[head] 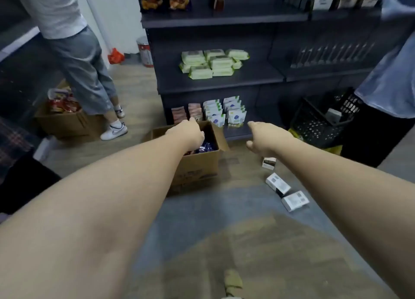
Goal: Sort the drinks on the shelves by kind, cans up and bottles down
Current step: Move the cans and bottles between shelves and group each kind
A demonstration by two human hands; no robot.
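Over the box [197, 164] our left hand [187, 133] reaches in, grip hidden; our right hand [261, 139] hovers beside it, fingers loose.

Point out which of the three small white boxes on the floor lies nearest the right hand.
The top small white box, just below the right hand.

Left hand [187, 133] reaches into cardboard box [197, 166]; right hand [261, 139] hovers beside it.
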